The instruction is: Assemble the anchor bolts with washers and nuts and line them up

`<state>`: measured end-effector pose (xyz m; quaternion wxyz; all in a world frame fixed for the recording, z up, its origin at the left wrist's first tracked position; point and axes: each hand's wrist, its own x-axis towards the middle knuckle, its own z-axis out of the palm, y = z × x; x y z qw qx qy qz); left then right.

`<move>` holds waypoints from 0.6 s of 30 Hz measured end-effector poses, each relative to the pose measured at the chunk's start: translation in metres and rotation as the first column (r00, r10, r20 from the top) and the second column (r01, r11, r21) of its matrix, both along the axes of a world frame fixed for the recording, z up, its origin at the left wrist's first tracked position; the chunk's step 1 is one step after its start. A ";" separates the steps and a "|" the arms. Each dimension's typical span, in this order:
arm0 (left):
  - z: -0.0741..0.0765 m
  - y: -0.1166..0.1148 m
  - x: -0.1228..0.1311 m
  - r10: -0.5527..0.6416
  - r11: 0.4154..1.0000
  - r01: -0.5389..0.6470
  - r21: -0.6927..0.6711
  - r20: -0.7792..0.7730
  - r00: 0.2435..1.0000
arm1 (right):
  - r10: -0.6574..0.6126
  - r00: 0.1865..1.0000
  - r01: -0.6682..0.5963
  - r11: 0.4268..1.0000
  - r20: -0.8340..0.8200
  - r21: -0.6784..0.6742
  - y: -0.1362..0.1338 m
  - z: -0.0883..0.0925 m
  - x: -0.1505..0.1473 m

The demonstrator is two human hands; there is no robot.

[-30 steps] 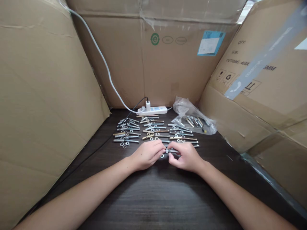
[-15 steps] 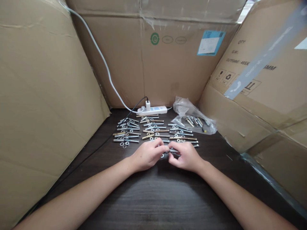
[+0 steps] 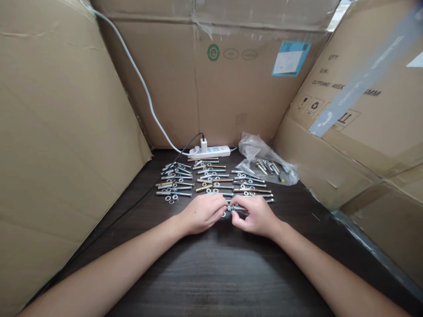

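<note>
Between my two hands lies a silver expansion bolt, held level, with a hex nut and washers on its left end. My right hand pinches the bolt between thumb and fingers around the sleeve. At the nut end, the bent fingers of my left hand are closed on the tip, which they hide. Just below the nut, a loose washer shows beside my left fingertips. Behind my hands, several bolts with sleeves, nuts and washers lie in rows.
A clear plastic bag with more expansion bolts lies at the back right. At the back stands a white power strip with a charger. A black cable crosses the left side of the table. Cardboard boxes surround the table.
My left fingers have shifted slightly left and curled around the bolt's end, uncovering the nut and washers. My right hand keeps its grip in nearly the same place.
</note>
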<state>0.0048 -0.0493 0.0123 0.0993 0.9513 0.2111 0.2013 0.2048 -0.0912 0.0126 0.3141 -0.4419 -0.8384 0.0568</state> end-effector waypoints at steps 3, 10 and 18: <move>0.000 -0.001 0.000 0.051 0.999 -0.051 0.005 0.056 0.997 | -0.004 1.000 0.004 1.000 -0.001 0.004 0.000 0.000 0.000; 0.000 -0.004 0.000 -0.036 0.976 0.022 0.215 0.064 0.997 | 0.020 1.000 -0.021 1.000 -0.015 -0.013 0.000 0.002 0.000; 0.000 -0.002 -0.001 -0.030 0.984 0.026 0.176 0.020 0.999 | 0.012 1.000 -0.012 1.000 0.015 -0.014 0.000 0.000 0.000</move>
